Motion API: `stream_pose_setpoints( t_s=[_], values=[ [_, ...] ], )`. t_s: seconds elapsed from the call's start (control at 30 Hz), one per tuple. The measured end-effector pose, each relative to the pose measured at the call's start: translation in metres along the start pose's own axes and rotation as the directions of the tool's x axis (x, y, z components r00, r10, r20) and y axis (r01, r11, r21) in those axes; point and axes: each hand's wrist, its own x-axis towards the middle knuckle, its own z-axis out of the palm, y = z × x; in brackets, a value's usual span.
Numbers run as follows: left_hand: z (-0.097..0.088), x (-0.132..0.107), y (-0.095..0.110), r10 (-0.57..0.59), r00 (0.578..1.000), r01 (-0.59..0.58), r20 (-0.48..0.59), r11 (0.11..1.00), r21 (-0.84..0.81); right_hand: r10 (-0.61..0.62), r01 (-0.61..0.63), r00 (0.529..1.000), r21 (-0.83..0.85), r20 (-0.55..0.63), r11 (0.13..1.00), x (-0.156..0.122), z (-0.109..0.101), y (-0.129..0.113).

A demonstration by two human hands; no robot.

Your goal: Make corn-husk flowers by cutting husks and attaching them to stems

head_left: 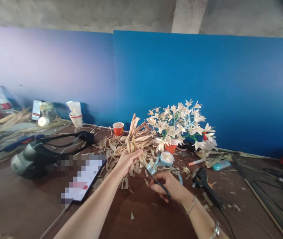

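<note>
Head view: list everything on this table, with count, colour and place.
dried husk strips: one pile, tan, table centre
scissors: one, dark, front centre
husk-flower bouquet: one, cream, right of the pile
orange cup: one, holds the bouquet
paper cup: one, red, behind the pile
tape roll: one, pale blue, below the bouquet
glue gun: one, black, right front
pen: one, pink-white, right of the tape roll
tube: one, light blue, right of the pen
stacked cups: white, count unclear, back left
corded appliance: one, grey-black, left
table: one, brown
left hand: grips a husk bunch
right hand: holds the scissors
</note>
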Motion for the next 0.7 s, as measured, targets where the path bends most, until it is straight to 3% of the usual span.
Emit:
stream_pose_setpoints(
  t_s=[0.4,0.7],
  values=[
    [0.0029,-0.0021,0.0041,-0.011,1.000,0.010,-0.015,0.997,-0.079,-0.034,0.034,0.999,0.033,-0.003,0.999,0.0002,-0.0002,0.0002],
    [0.0029,-0.0015,0.0029,0.046,0.999,-0.048,-0.027,0.996,-0.074,-0.039,0.038,0.999,-0.025,-0.020,0.999,0.0010,-0.0018,0.0014]
  ],
)
